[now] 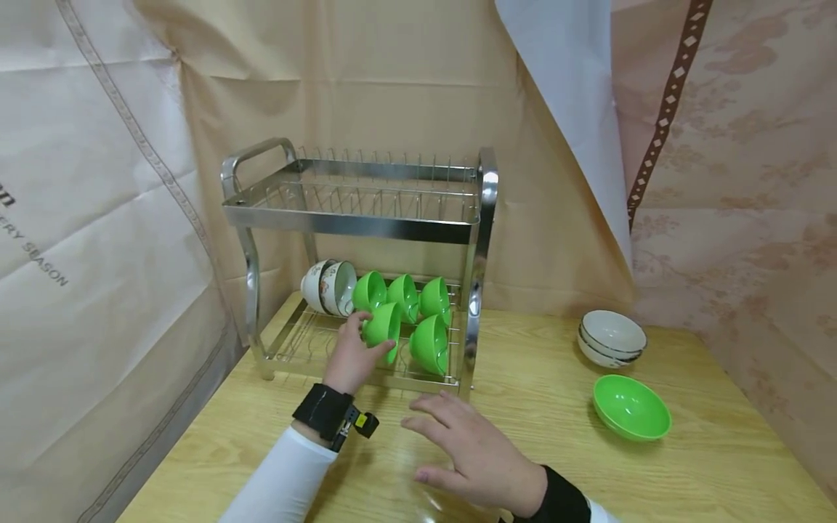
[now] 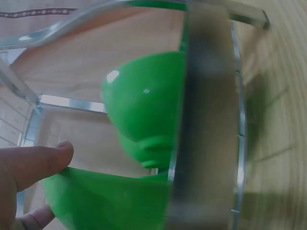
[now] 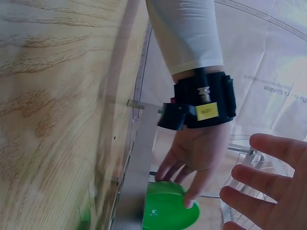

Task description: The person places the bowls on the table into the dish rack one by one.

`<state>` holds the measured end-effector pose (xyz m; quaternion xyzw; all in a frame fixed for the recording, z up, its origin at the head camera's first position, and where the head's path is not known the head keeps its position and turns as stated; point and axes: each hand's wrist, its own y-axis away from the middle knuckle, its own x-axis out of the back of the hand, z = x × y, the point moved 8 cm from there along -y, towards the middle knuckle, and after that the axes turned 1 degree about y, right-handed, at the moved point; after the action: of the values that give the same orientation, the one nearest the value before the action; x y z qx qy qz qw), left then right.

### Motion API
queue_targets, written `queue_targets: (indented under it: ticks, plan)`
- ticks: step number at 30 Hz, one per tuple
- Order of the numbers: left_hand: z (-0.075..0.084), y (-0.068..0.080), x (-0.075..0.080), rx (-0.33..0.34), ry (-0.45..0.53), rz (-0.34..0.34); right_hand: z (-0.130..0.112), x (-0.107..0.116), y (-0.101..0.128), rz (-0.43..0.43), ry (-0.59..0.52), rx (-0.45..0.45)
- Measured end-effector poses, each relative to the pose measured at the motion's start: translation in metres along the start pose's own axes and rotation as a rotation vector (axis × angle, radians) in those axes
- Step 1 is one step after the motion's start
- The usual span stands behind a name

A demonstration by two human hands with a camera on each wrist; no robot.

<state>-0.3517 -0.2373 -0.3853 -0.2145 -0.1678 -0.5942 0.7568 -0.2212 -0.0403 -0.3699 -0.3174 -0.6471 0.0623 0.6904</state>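
While curled round the rim of a green bowl (image 1: 384, 328), thumb (image 2: 43, 160) on the near edge and other fingers (image 3: 189, 189) draped over the far side. Belongs to the left hand (image 1: 349, 359), reaching into the bottom shelf of a metal dish rack (image 1: 356, 218). Bowl standing on its edge in the front row, just beside another green bowl (image 1: 431, 343). Behind them, three more green ones (image 1: 402, 294) in a row, and white patterned bowls (image 1: 329, 287) at the left end. Top shelf holding nothing that shows.

Fingers of the right hand (image 1: 474, 454) spread and straight, gripping nothing, low over the wooden table (image 1: 719, 450) in front of the rack. Cannot tell whether touching the wood.

Looks like more than half done: five green bowls and some white ones already racked. Left out on the table, well off to the right: one green bowl (image 1: 631, 407) lying face up, and a little stack of white bowls (image 1: 611, 338) just behind it.
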Motion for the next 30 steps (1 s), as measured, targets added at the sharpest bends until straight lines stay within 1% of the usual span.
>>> queue_targets:
  ticks: [4,10,15,18,22,27,30]
  plan:
    - [-0.006,-0.001,-0.006,0.004,-0.025,0.007,-0.001,0.0,0.0,-0.003,-0.009,0.002]
    - [-0.012,-0.004,-0.014,-0.035,-0.057,0.007,0.003,-0.003,0.0,-0.034,-0.007,-0.034]
    - [-0.014,-0.005,-0.017,-0.033,-0.087,-0.013,0.011,-0.012,0.002,-0.098,0.012,-0.085]
    - [-0.015,-0.004,-0.019,-0.03,-0.114,-0.028,0.017,-0.021,0.004,-0.155,-0.005,-0.134]
    - [-0.015,-0.004,-0.019,-0.051,-0.155,-0.029,0.023,-0.033,0.008,-0.236,-0.018,-0.195]
    - [-0.015,-0.006,-0.02,-0.078,-0.203,-0.022,0.025,-0.042,0.012,-0.285,-0.013,-0.215]
    - [-0.016,-0.006,-0.021,-0.078,-0.221,-0.023,0.027,-0.046,0.013,-0.3,-0.02,-0.223]
